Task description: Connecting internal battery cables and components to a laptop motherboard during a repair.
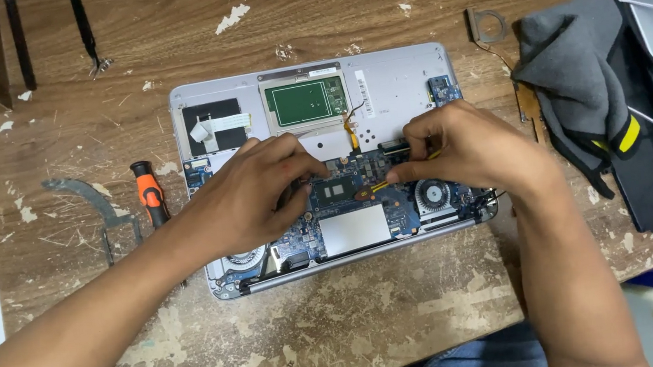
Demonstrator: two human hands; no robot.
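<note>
Both hands work over the opened laptop (381, 85) on the worn wooden bench (360, 320) — left hand (249, 193) curled, fingertips on the blue motherboard (360, 183); right hand (463, 146) pinching what looks like a yellow-tipped tool (381, 187) — beside the fan (433, 194).

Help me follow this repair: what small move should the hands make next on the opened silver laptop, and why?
Probably lift the right hand, easing its thin yellow tool along the blue circuit board: the tip rests by the dark chip while the left hand steadies the board.
</note>
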